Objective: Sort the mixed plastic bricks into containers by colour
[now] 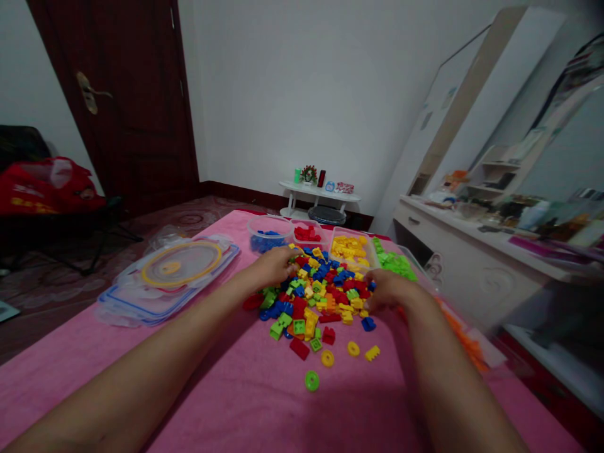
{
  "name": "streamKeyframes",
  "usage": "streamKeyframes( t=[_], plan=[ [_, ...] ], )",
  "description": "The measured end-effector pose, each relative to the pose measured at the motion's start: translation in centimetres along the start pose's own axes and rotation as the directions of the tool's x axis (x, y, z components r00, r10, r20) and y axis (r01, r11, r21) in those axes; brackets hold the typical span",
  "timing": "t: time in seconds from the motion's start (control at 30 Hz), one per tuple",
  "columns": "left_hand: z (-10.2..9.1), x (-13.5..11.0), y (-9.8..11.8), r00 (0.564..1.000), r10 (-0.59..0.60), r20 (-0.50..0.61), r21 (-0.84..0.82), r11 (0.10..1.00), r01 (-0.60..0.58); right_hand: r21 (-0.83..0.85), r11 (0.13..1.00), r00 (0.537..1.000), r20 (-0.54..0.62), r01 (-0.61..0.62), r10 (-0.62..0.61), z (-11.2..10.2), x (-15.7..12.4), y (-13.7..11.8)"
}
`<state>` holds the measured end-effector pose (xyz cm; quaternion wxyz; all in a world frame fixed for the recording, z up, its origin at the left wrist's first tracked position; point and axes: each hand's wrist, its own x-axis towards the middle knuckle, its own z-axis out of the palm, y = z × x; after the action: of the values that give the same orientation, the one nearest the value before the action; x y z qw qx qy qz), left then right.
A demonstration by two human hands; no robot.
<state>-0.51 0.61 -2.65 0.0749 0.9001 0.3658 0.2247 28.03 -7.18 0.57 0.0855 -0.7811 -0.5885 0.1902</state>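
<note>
A heap of mixed toy building blocks (325,286) in red, yellow, blue, green and orange lies on the pink cloth (236,396). My left hand (274,265) reaches to the heap's left side, thumb and fingers apart around its edge, with nothing visible in its grasp. At the right side, my right hand (385,289) curves over the blocks with its fingers apart, next to a blue block (372,286); its fingertips are partly hidden. Closer to me lie loose pieces: a green wheel (312,380), yellow wheels (327,358) and a yellow block (372,353).
Behind the heap stand clear tubs of blue (268,241), red (307,234) and yellow blocks (350,249). Green blocks (394,261) are at the right, and orange pieces (465,336) nearer me. Stacked lids (170,280) lie at the left. A white dresser (472,242) flanks the right.
</note>
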Motion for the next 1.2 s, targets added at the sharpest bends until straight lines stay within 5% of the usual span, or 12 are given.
streamKeyframes(
  t=[0.23, 0.43, 0.63, 0.73, 0.83, 1.07, 1.2],
  plan=[
    [0.7, 0.0, 0.3, 0.986, 0.156, 0.052, -0.063, 0.986, -0.152, 0.006, 0.985, 0.983, -0.073, 0.171, -0.17, 1.2, -0.5, -3.4],
    [0.6, 0.0, 1.1, 0.989, 0.149, -0.024, 0.031, 0.989, -0.148, -0.019, 0.901, 0.883, -0.19, 0.434, -0.429, 2.6, -0.9, -6.3],
    [0.9, -0.2, 1.5, 0.989, 0.136, 0.049, 0.129, 0.982, -0.141, -0.151, 0.949, 0.92, -0.244, 0.276, -0.307, 0.7, -1.8, -5.7],
    [0.7, -0.2, 1.6, 0.984, 0.164, 0.066, 0.099, 0.981, -0.17, -0.155, 0.968, 0.98, -0.004, 0.196, -0.199, 0.0, -1.9, -4.4],
    [0.7, 0.0, 1.7, 0.976, 0.193, 0.098, 0.073, 0.977, -0.201, -0.159, 0.975, 0.981, 0.137, 0.158, -0.136, 0.4, -2.0, -4.0],
    [0.9, 0.0, 2.3, 0.974, 0.199, 0.106, 0.04, 0.978, -0.204, -0.238, 0.949, 0.978, 0.061, 0.206, -0.197, 0.2, -2.5, -4.9],
    [0.4, -0.4, 3.1, 0.982, 0.166, 0.087, 0.013, 0.986, -0.167, -0.09, 0.955, 0.93, -0.218, 0.284, -0.297, -0.9, -2.0, -4.7]
  ],
)
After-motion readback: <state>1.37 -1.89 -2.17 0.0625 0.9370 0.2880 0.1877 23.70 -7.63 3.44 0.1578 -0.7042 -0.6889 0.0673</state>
